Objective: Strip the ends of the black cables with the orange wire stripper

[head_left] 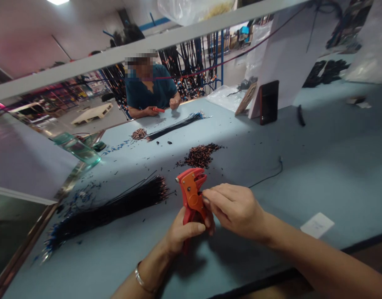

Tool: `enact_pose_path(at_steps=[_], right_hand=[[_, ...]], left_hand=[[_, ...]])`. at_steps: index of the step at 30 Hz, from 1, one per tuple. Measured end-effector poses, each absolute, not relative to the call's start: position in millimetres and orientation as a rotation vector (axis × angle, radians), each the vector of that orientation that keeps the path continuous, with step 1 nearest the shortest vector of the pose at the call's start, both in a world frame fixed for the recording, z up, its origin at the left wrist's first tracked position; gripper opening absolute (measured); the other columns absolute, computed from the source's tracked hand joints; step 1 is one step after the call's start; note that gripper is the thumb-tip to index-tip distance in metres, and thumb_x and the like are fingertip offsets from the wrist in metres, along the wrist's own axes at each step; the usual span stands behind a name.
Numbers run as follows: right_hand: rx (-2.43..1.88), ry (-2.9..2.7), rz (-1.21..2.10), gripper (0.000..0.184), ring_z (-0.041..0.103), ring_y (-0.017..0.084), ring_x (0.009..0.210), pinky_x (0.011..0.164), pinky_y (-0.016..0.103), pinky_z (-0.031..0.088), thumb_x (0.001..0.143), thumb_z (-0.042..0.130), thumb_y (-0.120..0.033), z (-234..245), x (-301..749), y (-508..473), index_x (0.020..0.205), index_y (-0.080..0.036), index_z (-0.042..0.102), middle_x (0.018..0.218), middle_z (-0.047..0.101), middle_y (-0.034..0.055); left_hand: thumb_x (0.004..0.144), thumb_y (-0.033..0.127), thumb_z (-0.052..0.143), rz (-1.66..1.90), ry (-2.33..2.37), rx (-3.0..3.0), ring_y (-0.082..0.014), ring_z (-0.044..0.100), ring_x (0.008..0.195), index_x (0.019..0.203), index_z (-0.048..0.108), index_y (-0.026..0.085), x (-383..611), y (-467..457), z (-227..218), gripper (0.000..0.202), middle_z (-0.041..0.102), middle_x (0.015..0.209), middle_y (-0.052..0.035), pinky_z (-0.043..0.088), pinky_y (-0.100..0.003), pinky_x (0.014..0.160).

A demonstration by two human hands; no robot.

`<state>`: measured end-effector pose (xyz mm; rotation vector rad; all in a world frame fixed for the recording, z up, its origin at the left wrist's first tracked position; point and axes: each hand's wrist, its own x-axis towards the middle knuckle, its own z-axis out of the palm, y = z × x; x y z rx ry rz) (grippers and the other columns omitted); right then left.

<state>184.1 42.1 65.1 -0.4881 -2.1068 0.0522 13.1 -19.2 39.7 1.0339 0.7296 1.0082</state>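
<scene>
My left hand (pixel 186 230) is wrapped round the handles of a red and orange wire stripper (pixel 193 195), its jaws pointing up. My right hand (pixel 234 207) is closed in a pinch right beside the stripper's jaws. A thin black wire (pixel 265 179) runs out from behind that hand to the right and ends in a small terminal; its other end is hidden by my fingers. Left of the stripper lies a thick bundle of black wires (pixel 116 209), with bare copper ends toward me. Just beyond the tool is a heap of short black and copper offcuts (pixel 200 155).
Across the table a co-worker (pixel 152 89) holds a red tool near a smaller wire bundle (pixel 175 126). A phone (pixel 269 102) leans upright by the white post. A teal transparent bottle (pixel 77 148) lies left; a white card (pixel 317 225) is at right.
</scene>
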Motion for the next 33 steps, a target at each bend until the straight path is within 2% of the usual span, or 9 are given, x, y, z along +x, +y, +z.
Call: enact_pose_path(at_steps=[8, 15, 20, 24, 29, 33], right_hand=[[-0.432, -2.096, 0.235, 0.015, 0.065, 0.013, 0.066, 0.058, 0.023, 0.051, 0.091, 0.047, -0.007, 65.1, 184.9, 37.2, 0.095, -0.015, 0.06, 0.082, 0.074, 0.0056], [-0.387, -2.08, 0.342, 0.015, 0.061, 0.013, 0.062, 0.06, 0.025, 0.049, 0.093, 0.047, -0.011, 69.9, 185.6, 38.0, 0.096, -0.017, 0.06, 0.076, 0.071, 0.0023], [-0.53, -2.068, 0.318, 0.015, 0.063, 0.012, 0.061, 0.061, 0.025, 0.047, 0.091, 0.051, -0.011, 67.7, 187.3, 41.2, 0.101, -0.015, 0.061, 0.074, 0.071, 0.0007], [-0.668, -2.127, 0.255, 0.015, 0.059, 0.012, 0.054, 0.054, 0.024, 0.041, 0.093, 0.048, -0.013, 64.2, 188.3, 44.1, 0.091, -0.015, 0.063, 0.067, 0.067, 0.0002], [-0.584, -2.138, 0.197, 0.023, 0.059, 0.012, 0.059, 0.059, 0.024, 0.044, 0.095, 0.044, -0.012, 67.1, 187.0, 41.6, 0.083, -0.016, 0.063, 0.068, 0.066, 0.0019], [-0.484, -2.097, 0.07, 0.021, 0.06, 0.015, 0.063, 0.061, 0.028, 0.047, 0.094, 0.047, -0.013, 68.2, 185.0, 39.8, 0.085, -0.014, 0.066, 0.075, 0.07, 0.0066]], left_hand=[[0.07, 0.033, 0.07, 1.009, 0.733, 1.053, -0.019, 0.057, 0.07, 0.08, 0.062, 0.012, 11.5, -19.6, 37.5, 0.024, 0.061, 0.073, -0.006, 0.043, -0.031, 0.067], [0.069, 0.031, 0.07, 1.022, 0.75, 1.034, -0.0185, 0.057, 0.07, 0.081, 0.062, 0.013, 11.0, -20.6, 37.4, 0.024, 0.061, 0.073, -0.005, 0.043, -0.031, 0.066], [0.069, 0.034, 0.07, 0.999, 0.731, 1.037, -0.0195, 0.057, 0.069, 0.081, 0.062, 0.013, 12.9, -20.3, 39.1, 0.026, 0.059, 0.072, -0.0054, 0.044, -0.033, 0.067], [0.069, 0.033, 0.072, 1.019, 0.692, 1.017, -0.0188, 0.057, 0.068, 0.092, 0.06, 0.014, 13.8, -19.6, 38.8, 0.032, 0.056, 0.073, -0.003, 0.045, -0.034, 0.068], [0.07, 0.034, 0.069, 0.998, 0.717, 1.066, -0.0194, 0.056, 0.069, 0.079, 0.061, 0.012, 13.2, -19.2, 41.0, 0.025, 0.059, 0.071, -0.0061, 0.042, -0.033, 0.068], [0.069, 0.034, 0.07, 1.002, 0.739, 1.044, -0.0198, 0.057, 0.07, 0.079, 0.062, 0.012, 13.5, -19.8, 42.6, 0.026, 0.06, 0.072, -0.0061, 0.042, -0.032, 0.068]])
